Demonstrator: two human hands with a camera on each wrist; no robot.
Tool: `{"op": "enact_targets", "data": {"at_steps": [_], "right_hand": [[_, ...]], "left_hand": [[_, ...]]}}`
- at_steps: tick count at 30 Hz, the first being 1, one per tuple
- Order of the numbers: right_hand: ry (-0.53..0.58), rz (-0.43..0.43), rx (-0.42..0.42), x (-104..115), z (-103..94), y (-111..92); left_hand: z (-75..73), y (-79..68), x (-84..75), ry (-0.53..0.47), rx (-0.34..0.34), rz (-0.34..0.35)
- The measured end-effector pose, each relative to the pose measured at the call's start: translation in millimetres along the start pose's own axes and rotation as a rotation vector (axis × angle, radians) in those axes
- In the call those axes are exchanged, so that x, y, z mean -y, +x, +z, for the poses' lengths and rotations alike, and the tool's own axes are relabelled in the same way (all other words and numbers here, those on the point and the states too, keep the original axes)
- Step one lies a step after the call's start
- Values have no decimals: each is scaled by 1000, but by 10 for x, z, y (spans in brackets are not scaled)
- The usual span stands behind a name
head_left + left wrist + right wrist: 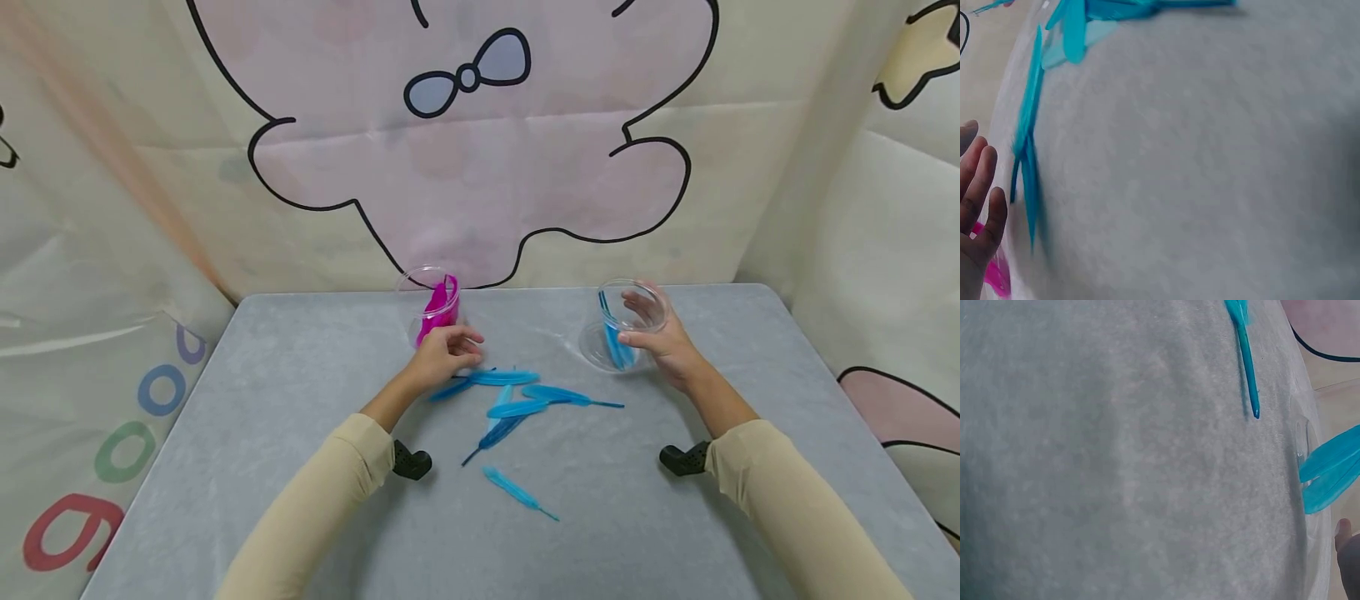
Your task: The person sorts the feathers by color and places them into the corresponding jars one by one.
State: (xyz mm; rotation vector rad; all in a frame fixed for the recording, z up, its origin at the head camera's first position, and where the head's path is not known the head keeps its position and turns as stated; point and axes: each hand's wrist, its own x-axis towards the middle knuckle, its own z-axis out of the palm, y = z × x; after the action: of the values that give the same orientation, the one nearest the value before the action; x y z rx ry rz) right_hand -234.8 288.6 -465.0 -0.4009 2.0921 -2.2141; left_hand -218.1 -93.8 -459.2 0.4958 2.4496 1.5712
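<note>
Two clear plastic cups stand out on the grey desk [600,550] in the head view. The left cup [409,307], just left of centre near the desk's far edge, holds a magenta feather bundle [442,304]. The right cup [588,343], right of centre, leans toward the right hand [671,346], whose grip is clasped about it, thumb on the near side and fingers behind; blue feathers [618,343] stand inside.

The left hand [447,357] is just in front of the left cup, over the left end of a loose group of feathers; its grip is released, the fingers loosely extended at the left edge of the left wrist view. That group lies mid-frame: a horizontal blue feather [504,377] nearest the hand, others overlapping below and to the right. One lone feather [517,490] lies apart, lower centre.

Beige sleeves rise from the bottom of the frame, with a dark device [412,460] at each wrist. A printed backdrop [465,167] fills the top, a blue bow [468,77] upper centre.
</note>
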Motion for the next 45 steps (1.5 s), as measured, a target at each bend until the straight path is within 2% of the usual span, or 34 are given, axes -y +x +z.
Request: {"op": "enact_targets", "data": {"at_steps": [8,18,23,31,38,45], "right_hand": [[-4,10,-6,-7,-13,2],[11,2,-5,-3,-11,5],[19,-6,0,1,1,2],[10,-16,5,-4,3,6],[8,-14,6,-2,-1,10],[-25,8,-4,-6,-2,11]], "left_hand": [[-53,-108,115,-19,27,-28],[-119,-200,241,-31,71,16],[-120,-210,288,-49,83,10],[-99,-226,333,-76,54,-9],[-98,-241,331,-78,55,34],[-102,-229,327,-73,51,32]]}}
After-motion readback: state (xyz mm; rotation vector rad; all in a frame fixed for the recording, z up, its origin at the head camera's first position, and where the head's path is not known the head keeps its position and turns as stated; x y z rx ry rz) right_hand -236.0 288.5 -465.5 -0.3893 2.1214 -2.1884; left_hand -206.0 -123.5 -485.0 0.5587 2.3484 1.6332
